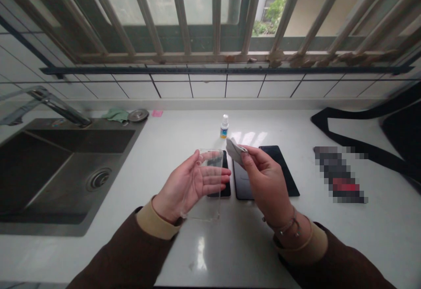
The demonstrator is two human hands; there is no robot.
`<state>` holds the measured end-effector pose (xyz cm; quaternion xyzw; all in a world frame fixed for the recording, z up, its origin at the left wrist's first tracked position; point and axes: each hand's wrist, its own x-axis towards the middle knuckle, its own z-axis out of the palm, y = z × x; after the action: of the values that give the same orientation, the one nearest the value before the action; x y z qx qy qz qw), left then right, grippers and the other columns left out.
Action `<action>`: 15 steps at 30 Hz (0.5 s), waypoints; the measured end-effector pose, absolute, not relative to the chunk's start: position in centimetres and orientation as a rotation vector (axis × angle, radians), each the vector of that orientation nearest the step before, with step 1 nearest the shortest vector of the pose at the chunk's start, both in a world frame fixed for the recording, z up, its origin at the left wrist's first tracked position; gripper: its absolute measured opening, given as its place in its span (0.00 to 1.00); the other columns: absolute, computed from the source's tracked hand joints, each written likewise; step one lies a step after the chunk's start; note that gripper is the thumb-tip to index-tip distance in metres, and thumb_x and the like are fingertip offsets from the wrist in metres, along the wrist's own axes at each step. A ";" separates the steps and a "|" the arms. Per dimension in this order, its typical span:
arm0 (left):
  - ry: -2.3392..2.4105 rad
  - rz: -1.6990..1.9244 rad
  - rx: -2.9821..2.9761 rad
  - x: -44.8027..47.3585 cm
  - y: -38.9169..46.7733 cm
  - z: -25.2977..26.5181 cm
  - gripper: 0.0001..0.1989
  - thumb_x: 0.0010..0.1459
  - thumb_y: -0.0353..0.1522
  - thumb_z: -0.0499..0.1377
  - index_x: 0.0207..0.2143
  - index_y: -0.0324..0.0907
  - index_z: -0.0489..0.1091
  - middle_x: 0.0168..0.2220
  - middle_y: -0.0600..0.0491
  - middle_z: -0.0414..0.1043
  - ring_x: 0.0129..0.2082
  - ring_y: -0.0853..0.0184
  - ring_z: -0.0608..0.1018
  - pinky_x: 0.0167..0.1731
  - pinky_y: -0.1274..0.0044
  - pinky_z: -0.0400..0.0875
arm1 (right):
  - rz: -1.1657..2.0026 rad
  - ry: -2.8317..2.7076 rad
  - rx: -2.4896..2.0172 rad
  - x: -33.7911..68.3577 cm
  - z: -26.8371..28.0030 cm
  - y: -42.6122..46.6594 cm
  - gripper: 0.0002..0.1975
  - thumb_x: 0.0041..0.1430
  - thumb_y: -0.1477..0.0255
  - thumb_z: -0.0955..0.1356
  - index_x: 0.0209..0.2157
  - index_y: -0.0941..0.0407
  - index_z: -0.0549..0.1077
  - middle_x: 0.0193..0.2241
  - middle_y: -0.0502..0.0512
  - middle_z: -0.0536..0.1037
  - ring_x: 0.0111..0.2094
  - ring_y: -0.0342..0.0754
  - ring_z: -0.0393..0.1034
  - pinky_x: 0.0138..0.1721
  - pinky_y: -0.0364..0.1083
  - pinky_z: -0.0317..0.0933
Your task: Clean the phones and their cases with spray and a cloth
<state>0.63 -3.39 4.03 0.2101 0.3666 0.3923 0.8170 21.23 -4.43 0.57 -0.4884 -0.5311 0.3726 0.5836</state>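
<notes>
My left hand [192,181] holds a clear phone case [210,208] upright over the counter, its fingers visible through the transparent plastic. In my right hand [268,175] a folded light grey cloth [234,149] is pinched between thumb and fingers, a short way right of the case's top edge. Behind my left fingers lies a dark phone [224,191], partly covered. A tablet [276,155] with a dark screen lies beyond my right hand, which hides its middle. A small white spray bottle [224,127] with a blue and yellow label stands behind the phone.
To the left is a dark sink [75,210] with a chrome faucet [55,105]. A green cloth [115,115], a metal drain strainer [138,115] and a pink slip [157,113] lie near its back corner. A pixelated dark item [338,170] and black straps [348,114] are at right.
</notes>
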 end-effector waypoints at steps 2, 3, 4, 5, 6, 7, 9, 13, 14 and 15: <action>0.788 0.795 0.478 1.1 -3.8 3.8 0.24 0.79 0.44 0.49 0.61 0.35 0.72 0.41 0.32 0.85 0.36 0.54 0.90 0.34 0.72 0.84 | 0.933 -1.266 -1.123 21.0 0.4 -4.5 0.12 0.73 0.63 0.72 0.52 0.52 0.84 0.49 0.57 0.89 0.49 0.54 0.85 0.56 0.58 0.79; 0.797 0.803 0.484 1.3 -3.8 3.7 0.24 0.79 0.44 0.49 0.61 0.37 0.72 0.40 0.34 0.85 0.35 0.55 0.90 0.32 0.73 0.83 | 0.960 -1.291 -1.111 20.9 0.3 -4.6 0.12 0.73 0.63 0.72 0.52 0.52 0.84 0.49 0.58 0.89 0.50 0.54 0.85 0.55 0.57 0.79; 0.808 0.826 0.487 1.4 -3.8 3.5 0.23 0.79 0.43 0.48 0.61 0.38 0.72 0.39 0.36 0.85 0.34 0.55 0.89 0.30 0.74 0.83 | 0.983 -1.322 -1.100 20.7 0.2 -4.8 0.12 0.73 0.63 0.72 0.52 0.52 0.84 0.49 0.58 0.89 0.50 0.54 0.85 0.55 0.57 0.79; 0.819 0.859 0.487 1.4 -3.8 3.4 0.22 0.79 0.42 0.48 0.60 0.39 0.72 0.38 0.38 0.84 0.33 0.56 0.89 0.29 0.74 0.82 | 1.007 -1.354 -1.085 20.5 0.1 -5.0 0.12 0.73 0.64 0.72 0.52 0.51 0.84 0.49 0.58 0.89 0.50 0.54 0.85 0.55 0.56 0.79; 0.831 0.900 0.486 1.4 -3.7 3.3 0.21 0.80 0.41 0.47 0.60 0.40 0.71 0.38 0.39 0.84 0.31 0.58 0.88 0.28 0.75 0.82 | 1.033 -1.380 -1.065 20.3 0.1 -5.3 0.12 0.73 0.64 0.72 0.52 0.51 0.84 0.49 0.58 0.89 0.50 0.54 0.85 0.55 0.56 0.80; 0.847 0.945 0.486 1.4 -3.6 3.2 0.20 0.80 0.41 0.46 0.59 0.40 0.71 0.38 0.40 0.84 0.31 0.59 0.88 0.28 0.75 0.82 | 1.065 -1.395 -1.041 20.1 0.1 -5.5 0.12 0.73 0.64 0.72 0.52 0.51 0.84 0.49 0.58 0.89 0.50 0.54 0.85 0.55 0.55 0.80; 0.892 1.033 0.490 1.2 -3.4 3.1 0.19 0.80 0.40 0.46 0.59 0.41 0.69 0.38 0.40 0.83 0.30 0.60 0.87 0.28 0.75 0.81 | 1.146 -1.388 -0.994 19.8 0.0 -5.8 0.12 0.73 0.64 0.72 0.52 0.51 0.84 0.49 0.58 0.89 0.50 0.53 0.86 0.55 0.55 0.80; 0.980 1.183 0.476 0.8 -3.0 3.0 0.17 0.79 0.39 0.45 0.58 0.42 0.68 0.34 0.43 0.82 0.25 0.62 0.84 0.28 0.76 0.79 | 1.294 -1.335 -0.929 19.3 -0.2 -6.1 0.13 0.72 0.61 0.73 0.52 0.51 0.85 0.47 0.57 0.89 0.47 0.51 0.86 0.51 0.52 0.81; 0.993 1.221 0.463 0.7 -2.9 3.0 0.17 0.79 0.39 0.45 0.57 0.42 0.68 0.33 0.45 0.81 0.25 0.63 0.83 0.27 0.77 0.78 | 1.319 -1.326 -0.918 19.3 -0.3 -6.1 0.14 0.72 0.60 0.73 0.52 0.51 0.85 0.47 0.57 0.89 0.46 0.51 0.86 0.50 0.51 0.81; 1.004 1.261 0.448 0.7 -2.8 3.0 0.17 0.79 0.39 0.45 0.57 0.43 0.68 0.33 0.45 0.81 0.25 0.64 0.83 0.26 0.78 0.77 | 1.342 -1.318 -0.908 19.2 -0.3 -6.2 0.14 0.72 0.60 0.73 0.52 0.51 0.85 0.47 0.57 0.89 0.46 0.51 0.86 0.50 0.51 0.81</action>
<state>0.66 -2.77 3.03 0.1986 0.4454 0.5594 0.6703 19.22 -6.16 -0.27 -0.3760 -0.5455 0.5554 0.5026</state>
